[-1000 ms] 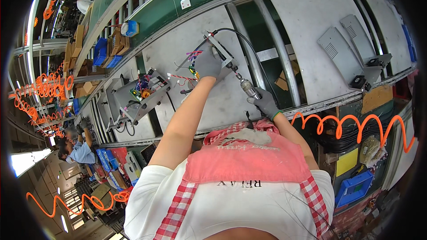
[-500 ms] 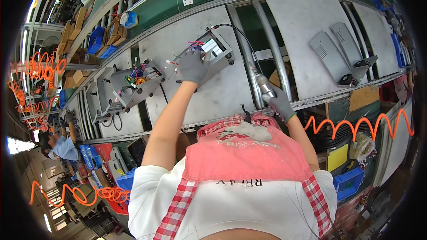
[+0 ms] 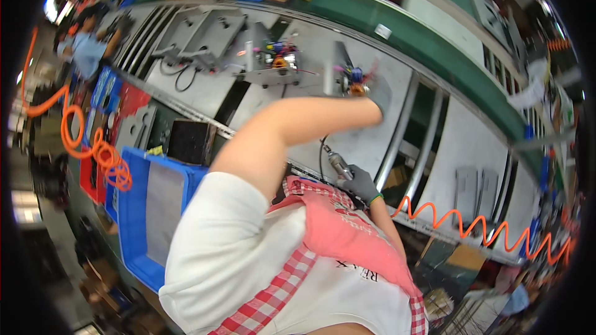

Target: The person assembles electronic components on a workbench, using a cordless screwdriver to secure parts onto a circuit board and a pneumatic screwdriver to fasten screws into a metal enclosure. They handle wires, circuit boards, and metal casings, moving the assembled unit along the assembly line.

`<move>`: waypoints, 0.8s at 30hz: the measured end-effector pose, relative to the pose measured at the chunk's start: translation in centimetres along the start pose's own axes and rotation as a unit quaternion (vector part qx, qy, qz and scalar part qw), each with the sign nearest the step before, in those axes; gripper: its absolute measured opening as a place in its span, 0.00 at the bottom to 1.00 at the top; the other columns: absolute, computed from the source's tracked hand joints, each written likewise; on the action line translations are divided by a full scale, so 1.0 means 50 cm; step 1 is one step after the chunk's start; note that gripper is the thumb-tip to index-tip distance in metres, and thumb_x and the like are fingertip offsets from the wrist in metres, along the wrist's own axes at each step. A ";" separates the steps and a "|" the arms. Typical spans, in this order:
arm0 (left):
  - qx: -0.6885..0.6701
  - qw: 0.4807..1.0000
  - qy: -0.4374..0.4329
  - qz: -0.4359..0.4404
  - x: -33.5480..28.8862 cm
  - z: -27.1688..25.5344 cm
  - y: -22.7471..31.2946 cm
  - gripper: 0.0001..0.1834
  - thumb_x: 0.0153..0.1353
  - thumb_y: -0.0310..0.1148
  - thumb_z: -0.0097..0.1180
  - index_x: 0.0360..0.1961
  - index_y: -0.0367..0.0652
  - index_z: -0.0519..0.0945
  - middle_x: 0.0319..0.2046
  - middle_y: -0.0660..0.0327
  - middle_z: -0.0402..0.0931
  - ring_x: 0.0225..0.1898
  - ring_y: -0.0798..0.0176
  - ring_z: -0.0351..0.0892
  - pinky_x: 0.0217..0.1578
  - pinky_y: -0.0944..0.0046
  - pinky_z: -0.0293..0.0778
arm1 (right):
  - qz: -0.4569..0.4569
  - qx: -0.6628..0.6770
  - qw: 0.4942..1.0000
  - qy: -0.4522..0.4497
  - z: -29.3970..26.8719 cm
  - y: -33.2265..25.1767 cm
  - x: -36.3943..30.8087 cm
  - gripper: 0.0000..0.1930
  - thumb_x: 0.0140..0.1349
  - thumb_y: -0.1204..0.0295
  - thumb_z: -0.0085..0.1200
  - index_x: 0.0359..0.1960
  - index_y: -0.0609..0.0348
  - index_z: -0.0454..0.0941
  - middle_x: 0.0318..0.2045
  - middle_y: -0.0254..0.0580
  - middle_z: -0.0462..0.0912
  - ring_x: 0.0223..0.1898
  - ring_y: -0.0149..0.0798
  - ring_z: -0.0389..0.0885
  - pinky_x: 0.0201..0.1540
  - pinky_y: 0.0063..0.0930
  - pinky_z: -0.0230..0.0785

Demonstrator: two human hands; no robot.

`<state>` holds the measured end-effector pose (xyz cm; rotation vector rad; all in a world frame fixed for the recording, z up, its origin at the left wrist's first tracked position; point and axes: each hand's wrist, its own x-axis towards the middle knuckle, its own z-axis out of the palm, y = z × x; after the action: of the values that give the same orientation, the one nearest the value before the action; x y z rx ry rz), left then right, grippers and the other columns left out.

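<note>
My left hand point(image 3: 383, 97), in a grey glove, reaches across to the right end of a metal housing point(image 3: 331, 74) with a coil and wires inside. Motion blurs it, and its fingers cannot be made out. My right hand point(image 3: 361, 184), also gloved in grey, is wrapped round a power screwdriver point(image 3: 338, 164) close to my apron. The tool's tip points up and left, apart from the housing. To the left stands a second open housing point(image 3: 271, 75) with a copper-coloured coil and coloured wires.
Grey metal trays point(image 3: 202, 37) lie farther left on the conveyor. Bare rollers point(image 3: 397, 139) run right of my left hand. A blue bin point(image 3: 133, 211) sits at my left side. An orange coiled hose point(image 3: 459, 223) stretches to the right. Another person point(image 3: 87, 53) works at far left.
The view has swung left and tilted. The housing by my left hand now faces another way, with that hand at its right end. My right hand keeps the screwdriver, its tip now pointing up-left.
</note>
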<state>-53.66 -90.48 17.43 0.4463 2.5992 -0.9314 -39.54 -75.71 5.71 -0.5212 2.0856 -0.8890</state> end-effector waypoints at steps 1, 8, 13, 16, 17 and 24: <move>-0.012 0.999 0.031 -0.027 0.052 0.068 0.057 0.15 0.50 0.29 0.57 0.41 0.39 0.83 0.40 0.53 0.81 0.46 0.47 0.78 0.48 0.39 0.68 | -0.005 -0.031 0.999 -0.034 0.027 -0.001 0.040 0.31 0.42 0.52 0.66 0.45 0.60 0.75 0.36 0.51 0.83 0.39 0.45 0.82 0.43 0.33 0.72; -0.320 0.883 0.328 0.104 -0.132 0.091 0.102 0.07 0.42 0.37 0.57 0.21 0.48 0.84 0.18 0.57 0.79 0.23 0.51 0.80 0.26 0.54 0.72 | -0.054 -0.173 0.983 0.041 0.077 0.041 0.087 0.33 0.42 0.52 0.66 0.46 0.64 0.75 0.38 0.55 0.81 0.40 0.52 0.81 0.43 0.36 0.72; -0.427 0.843 0.325 0.036 -0.465 0.198 -0.012 0.10 0.46 0.39 0.58 0.23 0.45 0.83 0.22 0.57 0.80 0.26 0.49 0.80 0.29 0.53 0.74 | -0.031 -0.186 0.976 0.105 0.076 0.192 0.123 0.24 0.44 0.63 0.65 0.42 0.63 0.77 0.37 0.48 0.82 0.39 0.43 0.80 0.43 0.36 0.71; -0.491 0.858 0.097 -0.112 -0.640 0.291 -0.112 0.15 0.53 0.45 0.53 0.29 0.46 0.83 0.23 0.52 0.79 0.29 0.47 0.80 0.33 0.49 0.74 | 0.025 -0.232 0.964 0.124 0.081 0.149 0.122 0.22 0.42 0.60 0.64 0.38 0.60 0.78 0.34 0.48 0.80 0.38 0.49 0.79 0.43 0.40 0.70; -0.490 0.846 0.064 -0.199 -0.689 0.353 -0.107 0.15 0.55 0.45 0.51 0.31 0.46 0.82 0.23 0.52 0.79 0.29 0.47 0.80 0.33 0.48 0.74 | 0.037 -0.303 0.944 0.125 0.085 0.121 0.130 0.22 0.42 0.60 0.64 0.38 0.60 0.78 0.34 0.49 0.80 0.38 0.49 0.79 0.43 0.40 0.70; -0.616 0.553 0.038 -0.560 -1.033 0.561 -0.007 0.17 0.58 0.45 0.49 0.37 0.43 0.80 0.31 0.52 0.79 0.37 0.51 0.79 0.37 0.54 0.72 | -0.169 -0.193 0.965 0.061 0.158 -0.101 0.194 0.13 0.50 0.68 0.58 0.37 0.61 0.79 0.31 0.48 0.81 0.33 0.46 0.80 0.39 0.36 0.71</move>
<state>-1.80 -118.15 18.81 -1.6602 2.5656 0.9340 -38.77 -88.36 1.03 -1.0795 2.3376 -0.7118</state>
